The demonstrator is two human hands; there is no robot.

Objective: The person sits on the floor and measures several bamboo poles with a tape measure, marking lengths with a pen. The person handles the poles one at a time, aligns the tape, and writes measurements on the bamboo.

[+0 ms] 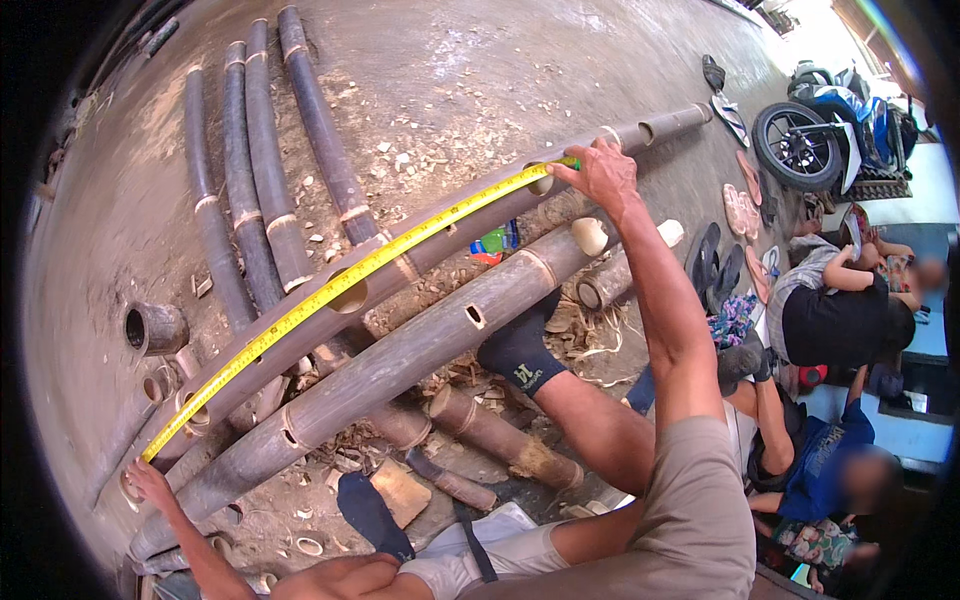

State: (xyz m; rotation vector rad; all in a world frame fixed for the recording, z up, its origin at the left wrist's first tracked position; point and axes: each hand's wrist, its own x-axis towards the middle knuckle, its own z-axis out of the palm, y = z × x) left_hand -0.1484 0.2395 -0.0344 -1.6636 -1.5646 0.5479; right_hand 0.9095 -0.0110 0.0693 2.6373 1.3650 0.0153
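Observation:
A yellow measuring tape point(385, 252) is stretched along a long brown bamboo pole point(460, 235), which has round holes cut in its side. My left hand point(150, 482) grips the tape at its lower left end, beside the pole's near end; its fingertips are small in view. At the other end, my right hand point(603, 175) pinches the tape's green tip over a hole, thumb and finger on the pole. A second bamboo pole point(400, 360), with small slots cut in it, lies alongside, nearer my body. My leg in a dark sock point(520, 360) is stretched out beneath it.
Several uncut bamboo poles point(265, 150) lie at the far left. Short bamboo pieces point(505, 437) and wood chips litter the floor around a wooden block point(401, 492). Sandals point(705, 255) line the right, near a motorbike point(840, 130). Other people point(830, 310) sit at the right.

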